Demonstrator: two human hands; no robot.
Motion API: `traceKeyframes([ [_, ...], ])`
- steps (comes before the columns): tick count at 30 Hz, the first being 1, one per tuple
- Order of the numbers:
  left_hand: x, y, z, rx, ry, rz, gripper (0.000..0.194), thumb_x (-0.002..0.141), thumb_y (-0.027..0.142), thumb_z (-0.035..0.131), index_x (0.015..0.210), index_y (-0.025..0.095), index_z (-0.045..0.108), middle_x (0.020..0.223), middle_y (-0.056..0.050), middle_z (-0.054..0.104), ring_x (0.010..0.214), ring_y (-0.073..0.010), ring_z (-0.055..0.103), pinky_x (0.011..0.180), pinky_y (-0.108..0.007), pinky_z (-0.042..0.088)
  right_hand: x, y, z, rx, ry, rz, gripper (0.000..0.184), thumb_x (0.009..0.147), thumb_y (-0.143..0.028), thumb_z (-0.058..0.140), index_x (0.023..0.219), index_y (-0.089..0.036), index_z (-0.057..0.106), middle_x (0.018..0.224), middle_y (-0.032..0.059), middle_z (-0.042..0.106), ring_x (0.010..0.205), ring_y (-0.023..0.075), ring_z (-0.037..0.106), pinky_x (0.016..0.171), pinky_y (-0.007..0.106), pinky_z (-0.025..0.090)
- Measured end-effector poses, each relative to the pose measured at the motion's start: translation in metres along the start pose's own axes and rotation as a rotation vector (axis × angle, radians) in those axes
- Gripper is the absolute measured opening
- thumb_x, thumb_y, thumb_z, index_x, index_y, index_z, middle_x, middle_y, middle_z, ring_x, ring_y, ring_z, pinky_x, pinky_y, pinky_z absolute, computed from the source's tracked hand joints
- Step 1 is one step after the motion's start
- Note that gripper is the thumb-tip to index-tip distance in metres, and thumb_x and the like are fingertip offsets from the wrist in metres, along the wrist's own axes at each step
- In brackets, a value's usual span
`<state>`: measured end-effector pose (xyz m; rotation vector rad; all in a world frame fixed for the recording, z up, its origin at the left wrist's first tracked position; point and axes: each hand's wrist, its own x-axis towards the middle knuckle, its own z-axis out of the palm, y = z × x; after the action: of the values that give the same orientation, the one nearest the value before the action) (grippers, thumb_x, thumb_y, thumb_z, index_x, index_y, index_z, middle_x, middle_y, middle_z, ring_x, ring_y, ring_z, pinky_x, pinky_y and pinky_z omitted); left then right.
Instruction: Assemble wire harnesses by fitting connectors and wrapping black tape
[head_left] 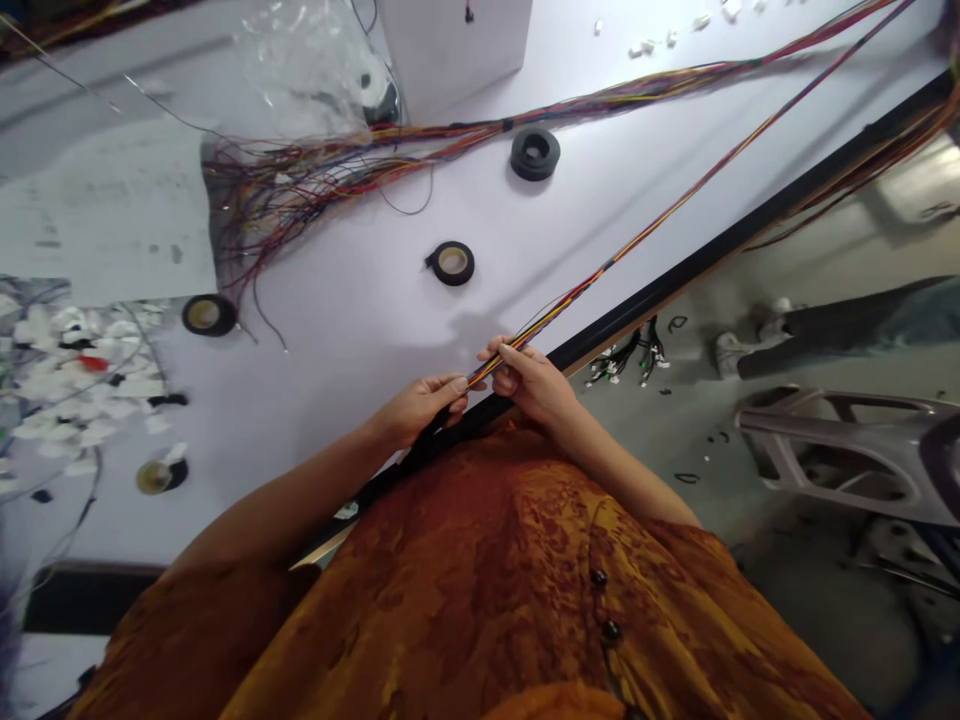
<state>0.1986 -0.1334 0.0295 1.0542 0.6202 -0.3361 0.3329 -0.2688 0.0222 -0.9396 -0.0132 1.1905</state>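
Observation:
A thin bundle of red, yellow and dark wires (660, 219) runs from the upper right down to my hands at the table's near edge. My left hand (431, 405) is closed on the lower end of this wire bundle, thumb against fingers. Just to the right, my right hand (529, 377) pinches the same bundle between thumb and fingers. Some dark material hangs below my left hand; I cannot make out what it is. A short band of black tape (608, 264) wraps the bundle farther up.
A thicker wire harness (585, 108) lies across the back, its loose ends fanned out at left. Black tape rolls (452, 263) and a black ring-shaped roll (535, 155) lie on the table (352, 300). White connectors (67, 390) are heaped at left. A chair (847, 450) stands at right.

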Motion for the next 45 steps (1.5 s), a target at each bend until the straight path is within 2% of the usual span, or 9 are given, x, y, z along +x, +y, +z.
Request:
traceKeyframes([
  [8, 0.005, -0.002, -0.001, -0.073, 0.030, -0.022, 0.050, 0.074, 0.063, 0.074, 0.075, 0.014, 0.062, 0.052, 0.007, 0.038, 0.045, -0.0041, 0.034, 0.045, -0.019, 0.027, 0.006, -0.005, -0.006, -0.047, 0.055, -0.018, 0.022, 0.089, -0.038, 0.063, 0.104, -0.022, 0.064, 0.106, 0.0035, 0.073, 0.054, 0.0055, 0.043, 0.053, 0.022, 0.042],
  [16, -0.006, -0.005, -0.012, -0.110, -0.014, -0.095, 0.050, 0.074, 0.050, 0.079, 0.104, 0.016, 0.060, 0.075, -0.001, 0.069, 0.064, -0.0135, 0.065, 0.064, -0.027, 0.052, -0.001, 0.035, 0.008, -0.244, -0.046, -0.007, 0.036, 0.092, -0.056, 0.056, 0.097, -0.020, 0.059, 0.050, -0.0078, 0.054, 0.042, 0.0082, 0.043, 0.046, 0.021, 0.038],
  [21, -0.001, 0.022, -0.021, 0.224, 0.201, 0.186, 0.036, 0.081, 0.042, 0.076, 0.100, 0.015, 0.062, 0.095, -0.006, 0.072, 0.090, -0.0175, 0.068, 0.079, -0.027, 0.052, -0.006, 0.048, 0.015, -0.331, -0.024, -0.034, 0.043, 0.091, -0.062, 0.053, 0.096, -0.020, 0.060, 0.056, -0.0059, 0.058, 0.041, 0.0064, 0.041, 0.045, 0.020, 0.038],
  [24, 0.030, 0.048, -0.007, 0.200, 0.016, 0.202, 0.032, 0.084, 0.037, 0.072, 0.105, 0.013, 0.067, 0.105, -0.009, 0.071, 0.096, -0.0190, 0.067, 0.079, -0.027, 0.051, -0.011, 0.051, 0.019, -0.369, -0.097, -0.013, 0.045, 0.093, -0.063, 0.049, 0.098, -0.019, 0.061, 0.065, -0.0022, 0.065, 0.044, 0.0067, 0.044, 0.046, 0.020, 0.040],
  [28, 0.061, 0.052, 0.013, 0.050, -0.296, 0.008, 0.032, 0.087, 0.037, 0.066, 0.105, 0.010, 0.068, 0.080, -0.007, 0.069, 0.075, -0.0145, 0.064, 0.067, -0.025, 0.049, -0.018, 0.056, 0.023, -0.426, -0.166, 0.069, 0.052, 0.088, -0.069, 0.053, 0.090, -0.017, 0.063, 0.067, 0.0004, 0.065, 0.047, 0.0077, 0.047, 0.044, 0.020, 0.039],
  [34, 0.029, 0.019, 0.004, 0.117, -0.213, 0.058, 0.036, 0.088, 0.044, 0.064, 0.105, 0.013, 0.070, 0.067, 0.003, 0.053, 0.058, -0.0075, 0.046, 0.056, -0.019, 0.038, -0.017, 0.057, 0.011, -0.549, -0.291, 0.203, 0.064, 0.090, -0.074, 0.043, 0.070, -0.016, 0.063, 0.061, 0.0018, 0.062, 0.054, 0.0097, 0.054, 0.055, 0.022, 0.046],
  [37, 0.012, 0.009, -0.001, 0.173, -0.096, 0.121, 0.039, 0.089, 0.051, 0.062, 0.095, 0.014, 0.070, 0.066, 0.003, 0.049, 0.059, -0.0077, 0.044, 0.056, -0.019, 0.038, -0.023, 0.044, 0.006, -0.734, -0.427, 0.274, 0.064, 0.093, -0.069, 0.040, 0.064, -0.017, 0.063, 0.059, 0.0018, 0.063, 0.059, 0.0112, 0.059, 0.063, 0.023, 0.049],
  [41, 0.001, 0.002, -0.007, 0.219, 0.047, 0.152, 0.041, 0.086, 0.056, 0.061, 0.086, 0.016, 0.070, 0.064, 0.002, 0.052, 0.059, -0.0102, 0.047, 0.059, -0.021, 0.041, -0.021, -0.001, 0.013, -0.875, -0.703, 0.179, 0.036, 0.081, -0.053, 0.072, 0.090, -0.019, 0.072, 0.085, 0.0014, 0.072, 0.079, 0.0146, 0.066, 0.072, 0.024, 0.053],
  [45, -0.008, 0.010, 0.003, 0.265, 0.115, 0.120, 0.040, 0.080, 0.060, 0.066, 0.076, 0.021, 0.071, 0.062, 0.001, 0.057, 0.060, -0.0146, 0.055, 0.059, -0.026, 0.046, -0.002, -0.070, 0.043, -1.003, -0.588, -0.065, 0.030, 0.095, -0.044, 0.059, 0.106, -0.018, 0.069, 0.098, 0.0043, 0.071, 0.088, 0.0154, 0.066, 0.077, 0.028, 0.055],
])
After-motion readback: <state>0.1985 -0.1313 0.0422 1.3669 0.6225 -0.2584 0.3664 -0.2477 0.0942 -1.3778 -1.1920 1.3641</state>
